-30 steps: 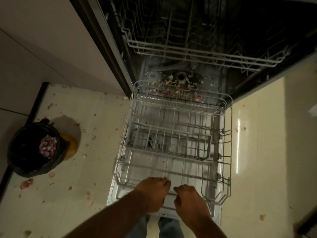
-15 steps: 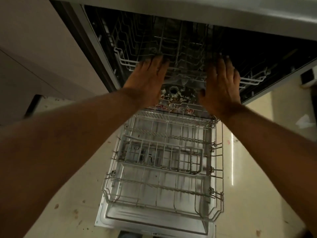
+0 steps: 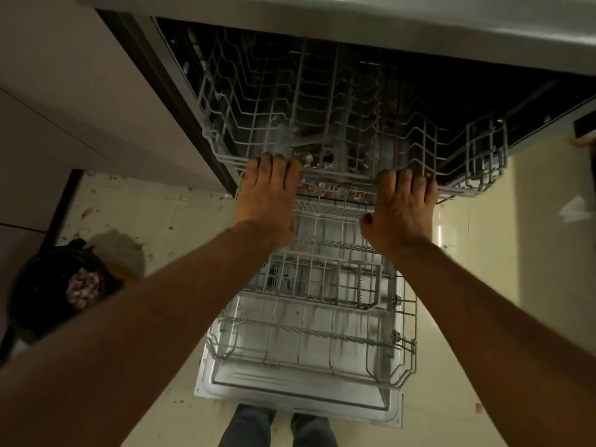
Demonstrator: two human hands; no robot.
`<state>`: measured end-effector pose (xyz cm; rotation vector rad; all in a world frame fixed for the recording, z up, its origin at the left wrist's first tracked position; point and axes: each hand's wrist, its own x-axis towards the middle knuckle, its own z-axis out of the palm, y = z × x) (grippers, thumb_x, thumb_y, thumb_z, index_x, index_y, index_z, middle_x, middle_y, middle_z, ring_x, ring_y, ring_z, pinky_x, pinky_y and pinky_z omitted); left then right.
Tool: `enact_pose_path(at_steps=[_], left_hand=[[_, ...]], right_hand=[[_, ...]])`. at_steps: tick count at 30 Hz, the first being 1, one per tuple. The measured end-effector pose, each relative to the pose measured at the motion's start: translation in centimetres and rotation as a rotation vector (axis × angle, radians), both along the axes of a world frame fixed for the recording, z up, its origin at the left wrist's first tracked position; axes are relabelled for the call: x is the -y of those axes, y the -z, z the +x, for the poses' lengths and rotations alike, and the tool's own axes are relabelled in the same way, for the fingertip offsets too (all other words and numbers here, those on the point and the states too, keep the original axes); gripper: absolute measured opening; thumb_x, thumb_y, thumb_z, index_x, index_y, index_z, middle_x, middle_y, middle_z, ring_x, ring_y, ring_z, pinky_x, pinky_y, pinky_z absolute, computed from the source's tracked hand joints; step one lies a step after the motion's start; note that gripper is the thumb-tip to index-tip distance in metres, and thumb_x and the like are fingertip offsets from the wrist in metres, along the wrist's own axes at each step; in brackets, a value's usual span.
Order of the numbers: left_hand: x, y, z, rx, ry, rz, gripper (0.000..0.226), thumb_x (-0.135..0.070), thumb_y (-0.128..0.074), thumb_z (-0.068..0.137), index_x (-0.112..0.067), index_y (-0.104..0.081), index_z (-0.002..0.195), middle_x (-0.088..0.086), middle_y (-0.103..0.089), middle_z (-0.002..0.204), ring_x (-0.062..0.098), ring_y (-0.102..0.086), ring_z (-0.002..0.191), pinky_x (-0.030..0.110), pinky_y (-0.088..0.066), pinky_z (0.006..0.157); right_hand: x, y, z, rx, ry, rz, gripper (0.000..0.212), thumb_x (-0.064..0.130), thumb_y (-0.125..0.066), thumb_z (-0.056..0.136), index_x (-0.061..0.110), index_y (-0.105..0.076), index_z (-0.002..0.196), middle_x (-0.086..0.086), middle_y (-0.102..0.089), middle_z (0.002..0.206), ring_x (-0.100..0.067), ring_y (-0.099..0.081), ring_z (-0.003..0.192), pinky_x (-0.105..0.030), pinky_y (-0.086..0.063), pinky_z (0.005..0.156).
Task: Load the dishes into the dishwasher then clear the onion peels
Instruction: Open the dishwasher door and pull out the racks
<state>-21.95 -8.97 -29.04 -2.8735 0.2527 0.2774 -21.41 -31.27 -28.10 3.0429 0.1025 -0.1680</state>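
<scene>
Head view, item list: your left hand (image 3: 269, 191) and right hand (image 3: 403, 204) each grasp the front rim of the upper rack (image 3: 322, 130), fingers curled over the wire. Lower rack (image 3: 309, 317): drawn out over the open dishwasher door (image 3: 290, 391). Onion peels (image 3: 332, 188): on the tub floor, behind that rim.

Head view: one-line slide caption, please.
Both hands, left and right, grip the upper rack's front rail above the empty lower rack.

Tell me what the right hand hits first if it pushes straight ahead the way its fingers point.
The right hand already grips the upper rack's front rail; straight ahead lie the upper rack's wire tines, then the dark dishwasher interior. Depth is unclear.
</scene>
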Motion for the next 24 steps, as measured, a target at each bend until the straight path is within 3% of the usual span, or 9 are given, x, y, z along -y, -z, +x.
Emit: enact_pose_path(at_steps=[4, 8, 13, 24], left_hand=[[0.3, -1.2, -3.9, -0.103, -0.022, 0.000, 0.119, -0.055, -0.067, 0.084, -0.003, 0.006, 0.161, 0.025, -0.017, 0.164, 0.044, -0.016, 0.156, 0.056, -0.006, 0.130], [0.5, -3.2, -7.6, -0.270, -0.033, -0.013, 0.122, -0.052, -0.069, 0.087, -0.003, 0.015, 0.161, 0.026, -0.005, 0.170, 0.045, -0.004, 0.160, 0.055, 0.002, 0.130], [0.3, -4.8, -12.3, -0.414, -0.030, 0.006, 0.124, -0.040, -0.074, 0.085, -0.005, 0.018, 0.161, 0.024, 0.003, 0.171, 0.044, 0.003, 0.160, 0.051, 0.005, 0.130], [0.8, -8.1, -17.7, -0.654, -0.090, -0.100, 0.121, -0.041, -0.080, 0.085, -0.011, 0.006, 0.165, 0.019, -0.003, 0.173, 0.039, -0.005, 0.161, 0.049, -0.010, 0.132]], right_hand=[[-0.1, -1.1, -3.5, -0.128, 0.004, 0.007, 0.079, 0.050, -0.073, 0.079, 0.014, -0.038, 0.141, -0.014, -0.047, 0.136, -0.037, -0.044, 0.130, -0.054, -0.022, 0.123], [0.2, -2.8, -7.3, -0.277, -0.010, 0.019, 0.088, 0.054, -0.068, 0.085, 0.015, -0.028, 0.152, -0.014, -0.038, 0.150, -0.036, -0.036, 0.142, -0.054, -0.017, 0.126], [1.1, -4.3, -11.9, -0.382, -0.054, 0.055, 0.087, 0.047, -0.073, 0.083, 0.016, -0.030, 0.153, -0.012, -0.043, 0.150, -0.035, -0.040, 0.142, -0.054, -0.021, 0.126], [2.0, -6.8, -17.8, -0.568, -0.029, 0.119, 0.088, 0.035, -0.068, 0.087, 0.015, -0.025, 0.161, -0.010, -0.038, 0.160, -0.032, -0.032, 0.150, -0.049, -0.019, 0.128]])
